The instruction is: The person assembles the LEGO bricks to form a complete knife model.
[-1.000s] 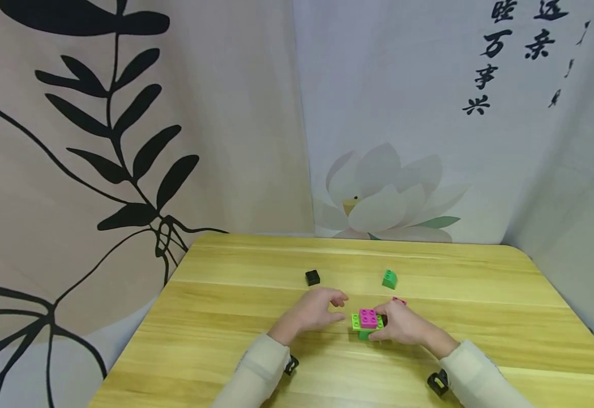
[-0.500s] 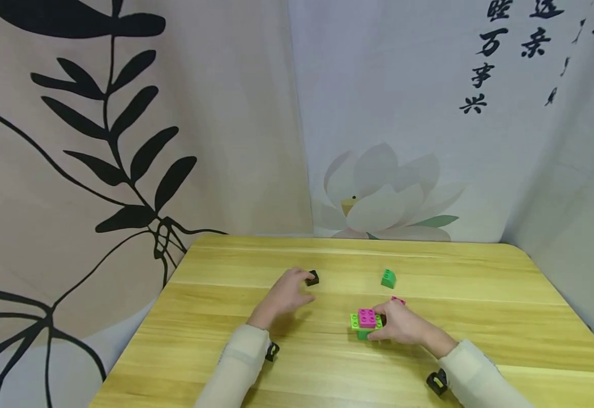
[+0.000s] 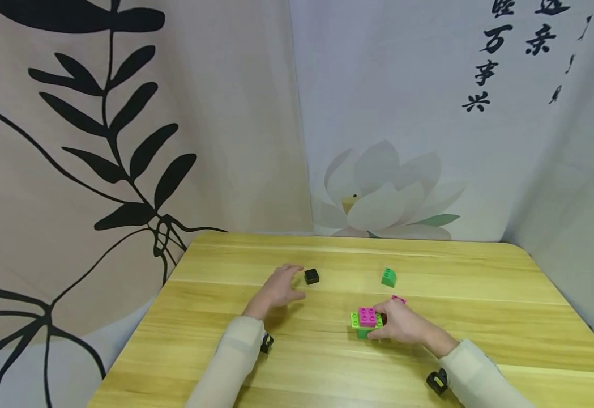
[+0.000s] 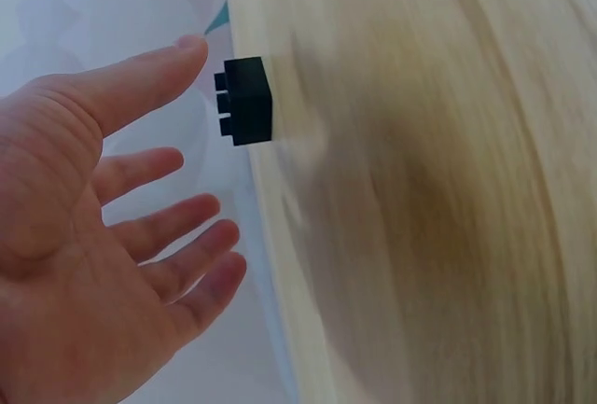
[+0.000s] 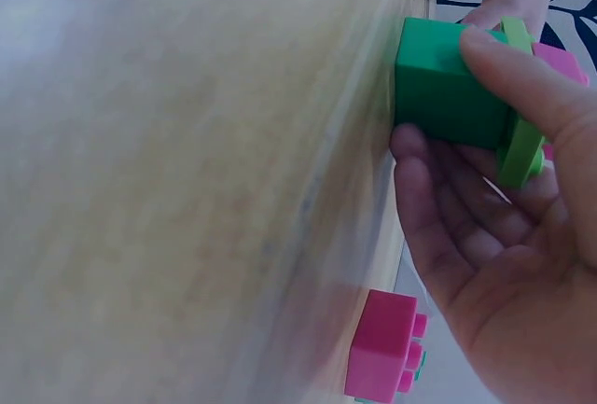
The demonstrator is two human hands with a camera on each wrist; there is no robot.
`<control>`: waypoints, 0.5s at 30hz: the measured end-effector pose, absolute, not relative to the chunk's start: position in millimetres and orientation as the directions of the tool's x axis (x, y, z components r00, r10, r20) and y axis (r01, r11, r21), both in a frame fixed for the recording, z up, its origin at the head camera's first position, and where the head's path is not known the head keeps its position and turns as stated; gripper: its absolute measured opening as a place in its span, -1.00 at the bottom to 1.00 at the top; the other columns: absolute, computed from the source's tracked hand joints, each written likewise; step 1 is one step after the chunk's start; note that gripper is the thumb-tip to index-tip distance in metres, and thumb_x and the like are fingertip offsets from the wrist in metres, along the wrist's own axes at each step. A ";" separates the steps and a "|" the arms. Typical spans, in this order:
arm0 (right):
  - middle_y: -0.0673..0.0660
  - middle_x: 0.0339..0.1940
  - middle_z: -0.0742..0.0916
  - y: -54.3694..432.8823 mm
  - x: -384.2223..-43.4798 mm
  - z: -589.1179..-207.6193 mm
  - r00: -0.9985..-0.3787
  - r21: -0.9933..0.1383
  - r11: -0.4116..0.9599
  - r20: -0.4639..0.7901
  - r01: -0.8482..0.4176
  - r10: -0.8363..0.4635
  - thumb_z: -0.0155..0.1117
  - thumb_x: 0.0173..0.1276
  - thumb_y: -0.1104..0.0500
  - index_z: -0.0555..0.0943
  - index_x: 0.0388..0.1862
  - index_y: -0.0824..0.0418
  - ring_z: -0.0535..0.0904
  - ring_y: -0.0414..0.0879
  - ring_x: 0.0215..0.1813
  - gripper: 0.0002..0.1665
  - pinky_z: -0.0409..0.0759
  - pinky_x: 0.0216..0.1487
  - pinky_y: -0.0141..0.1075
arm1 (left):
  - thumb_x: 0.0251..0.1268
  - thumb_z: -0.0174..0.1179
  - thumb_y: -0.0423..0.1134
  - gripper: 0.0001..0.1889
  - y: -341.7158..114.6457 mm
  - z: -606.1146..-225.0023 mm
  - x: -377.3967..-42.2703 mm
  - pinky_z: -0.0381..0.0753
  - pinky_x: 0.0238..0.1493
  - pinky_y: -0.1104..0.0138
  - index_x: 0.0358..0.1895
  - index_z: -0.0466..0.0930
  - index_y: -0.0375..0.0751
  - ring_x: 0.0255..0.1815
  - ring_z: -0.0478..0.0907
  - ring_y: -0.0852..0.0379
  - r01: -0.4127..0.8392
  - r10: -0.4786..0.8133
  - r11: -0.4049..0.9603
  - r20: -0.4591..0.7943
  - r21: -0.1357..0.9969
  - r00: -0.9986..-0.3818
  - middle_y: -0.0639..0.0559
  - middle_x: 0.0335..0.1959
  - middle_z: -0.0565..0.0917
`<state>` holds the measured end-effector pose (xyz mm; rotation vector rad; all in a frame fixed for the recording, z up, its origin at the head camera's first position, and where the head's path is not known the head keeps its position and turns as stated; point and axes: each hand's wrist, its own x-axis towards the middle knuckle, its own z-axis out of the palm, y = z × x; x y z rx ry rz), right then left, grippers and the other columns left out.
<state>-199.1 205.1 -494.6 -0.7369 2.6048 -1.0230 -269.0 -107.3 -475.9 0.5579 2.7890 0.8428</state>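
My left hand [image 3: 276, 288] hovers just left of a black toy brick [image 3: 311, 276], its fingers spread and nothing in them. In the left wrist view the black brick's studs [image 4: 223, 104] face the space beyond the thumb, with a small gap between. My right hand [image 3: 404, 322] grips a small stack on the table between thumb and fingers. The stack has a green brick [image 5: 448, 82] at the bottom, a lime-green plate [image 3: 354, 321] on it and a pink brick [image 3: 367, 316] on top. The hand hides the stack's right side.
Behind the right hand lies a loose pink brick [image 3: 398, 298], mostly hidden in the head view. Farther back stands a green brick [image 3: 388, 277] with a sloped side. The wooden table [image 3: 235, 266] ends at a printed curtain [image 3: 246, 141].
My left hand has moved from beside the stack leftward and away to the black brick, then drawn slightly left of it. My right hand keeps its grip on the stack.
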 end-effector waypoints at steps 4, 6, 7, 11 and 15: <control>-0.12 -0.55 0.59 205.7 -198.7 -494.4 -0.841 -0.689 0.624 -0.039 -0.368 -0.539 0.50 0.06 0.02 0.59 -0.38 0.12 0.41 -0.31 -0.57 -0.71 0.44 -0.58 -0.41 | 0.14 0.34 -0.12 -0.24 -106.3 -476.9 -271.8 0.18 0.27 -0.10 0.40 0.21 -0.20 0.38 0.11 -0.22 0.307 0.420 0.781 -0.094 0.543 -0.903 -0.24 0.42 0.15; -0.11 -0.55 0.59 205.8 -198.5 -494.4 -0.841 -0.691 0.622 -0.038 -0.369 -0.540 0.50 0.06 0.03 0.59 -0.38 0.12 0.41 -0.31 -0.57 -0.72 0.44 -0.58 -0.41 | 0.14 0.34 -0.11 -0.23 -104.6 -477.4 -273.8 0.13 0.30 -0.08 0.39 0.21 -0.23 0.40 0.09 -0.22 0.315 0.430 0.787 -0.106 0.530 -0.896 -0.26 0.42 0.15; -0.11 -0.55 0.59 205.8 -198.4 -494.1 -0.840 -0.691 0.622 -0.038 -0.369 -0.541 0.50 0.06 0.03 0.59 -0.39 0.12 0.41 -0.31 -0.57 -0.72 0.44 -0.58 -0.41 | 0.14 0.34 -0.10 -0.23 -103.7 -477.3 -274.6 0.11 0.31 -0.07 0.39 0.21 -0.23 0.40 0.08 -0.21 0.319 0.432 0.792 -0.108 0.521 -0.895 -0.26 0.41 0.16; -0.11 -0.55 0.59 205.3 -198.1 -493.4 -0.839 -0.694 0.620 -0.042 -0.367 -0.543 0.49 0.06 0.04 0.59 -0.38 0.13 0.42 -0.31 -0.56 -0.72 0.45 -0.57 -0.40 | 0.17 0.33 -0.10 -0.25 -99.9 -477.8 -279.4 0.11 0.33 -0.03 0.39 0.21 -0.26 0.40 0.10 -0.19 0.329 0.435 0.799 -0.106 0.503 -0.894 -0.25 0.40 0.20; -0.11 -0.55 0.60 205.1 -197.6 -493.2 -0.838 -0.693 0.620 -0.043 -0.367 -0.544 0.49 0.07 0.05 0.59 -0.38 0.13 0.43 -0.31 -0.56 -0.73 0.46 -0.57 -0.40 | 0.18 0.32 -0.11 -0.26 -95.5 -478.6 -284.4 0.17 0.32 0.02 0.38 0.22 -0.29 0.37 0.17 -0.17 0.339 0.438 0.802 -0.098 0.491 -0.894 -0.24 0.37 0.25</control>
